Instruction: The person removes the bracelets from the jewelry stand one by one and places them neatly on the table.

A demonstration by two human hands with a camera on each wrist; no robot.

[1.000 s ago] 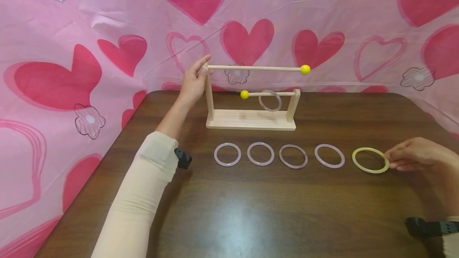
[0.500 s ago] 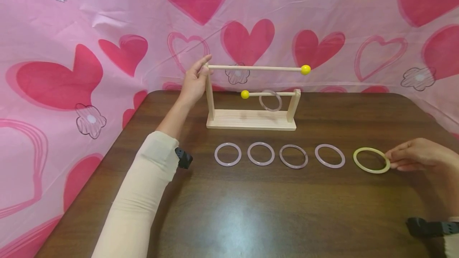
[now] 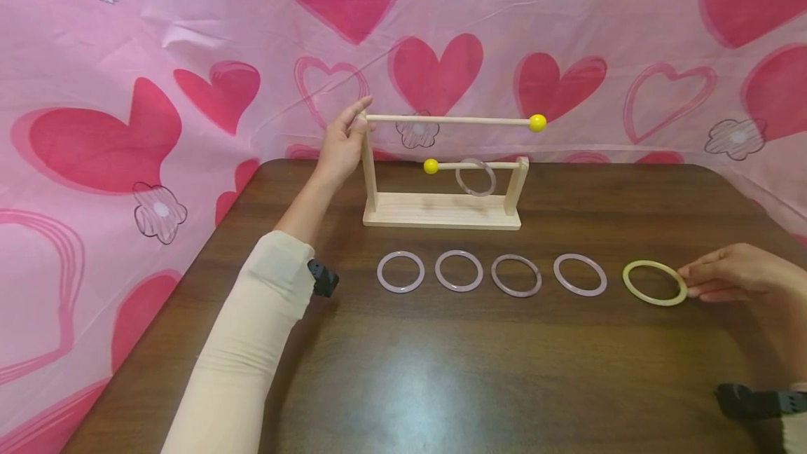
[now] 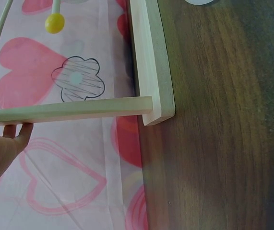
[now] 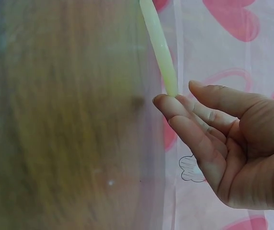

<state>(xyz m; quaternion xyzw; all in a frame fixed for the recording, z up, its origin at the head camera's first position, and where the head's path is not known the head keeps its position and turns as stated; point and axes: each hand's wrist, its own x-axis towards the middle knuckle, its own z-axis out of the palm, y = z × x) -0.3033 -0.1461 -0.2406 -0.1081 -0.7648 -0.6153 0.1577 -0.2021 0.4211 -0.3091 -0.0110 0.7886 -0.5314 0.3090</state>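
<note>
My right hand [image 3: 734, 273] pinches the right edge of a pale yellow-green bangle [image 3: 653, 263] at the right of the table. In the right wrist view that bangle [image 5: 160, 52] appears edge-on at the fingertips; whether it touches the table I cannot tell. At the back, my left hand [image 3: 340, 149] grips the top of the left post of a wooden stand [image 3: 441, 211]. Part of its fingers is hidden behind the post [image 4: 69, 109]. A translucent pinkish bangle [image 3: 477, 193] hangs on the stand's lower rod. The upper rod [image 3: 447, 120] carries no bangle.
Several lilac bangles lie in a row in front of the stand, from the leftmost bangle [image 3: 401, 291] to the one beside the yellow bangle [image 3: 583, 293]. Yellow balls cap the upper rod [image 3: 537, 123] and lower rod. A heart-patterned cloth [image 3: 441, 5] hangs behind the brown table [image 3: 504, 370].
The right hand and the pale yellow-green bangle have shifted very slightly to the right. The left hand, the stand and the lilac bangles stay where they were.
</note>
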